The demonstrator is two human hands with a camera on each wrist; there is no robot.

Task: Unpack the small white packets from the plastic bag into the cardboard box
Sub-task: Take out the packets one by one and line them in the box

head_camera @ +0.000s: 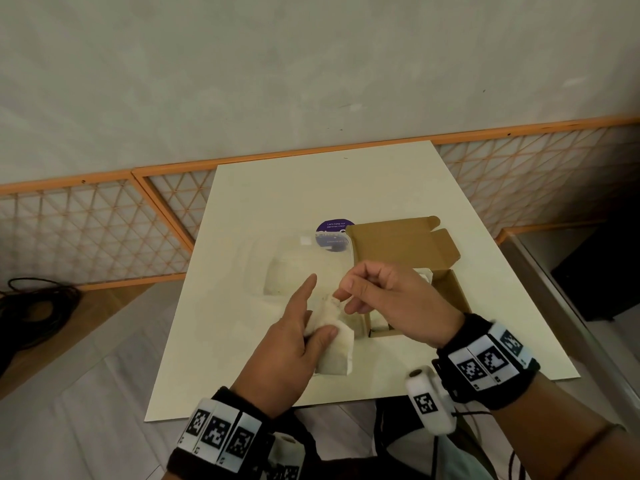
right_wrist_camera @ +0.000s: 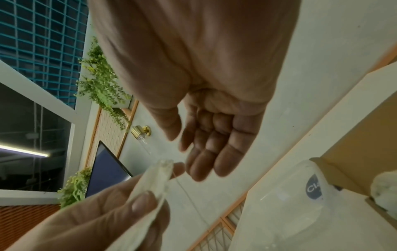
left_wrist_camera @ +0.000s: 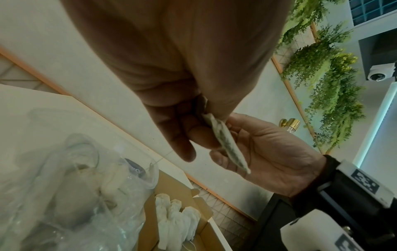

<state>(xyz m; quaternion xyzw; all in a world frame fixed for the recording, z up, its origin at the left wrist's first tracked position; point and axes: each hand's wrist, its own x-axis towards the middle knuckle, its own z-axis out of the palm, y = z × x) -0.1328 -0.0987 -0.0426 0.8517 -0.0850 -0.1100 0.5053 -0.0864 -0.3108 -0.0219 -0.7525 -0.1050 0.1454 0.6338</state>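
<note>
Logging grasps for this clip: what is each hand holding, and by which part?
The left hand pinches a white packet by its upper end, thumb on top. The right hand holds nothing.

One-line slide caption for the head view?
Left hand holds a white packet beside the open cardboard box; right hand reaches in.

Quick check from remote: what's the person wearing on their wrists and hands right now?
Both hands, left hand and right hand, are bare, no gloves. Each wrist carries a black band with white tiles printed with black square marker codes, plus a white camera pod with the same kind of marker. Thin black cables trail near the right wrist.
</note>
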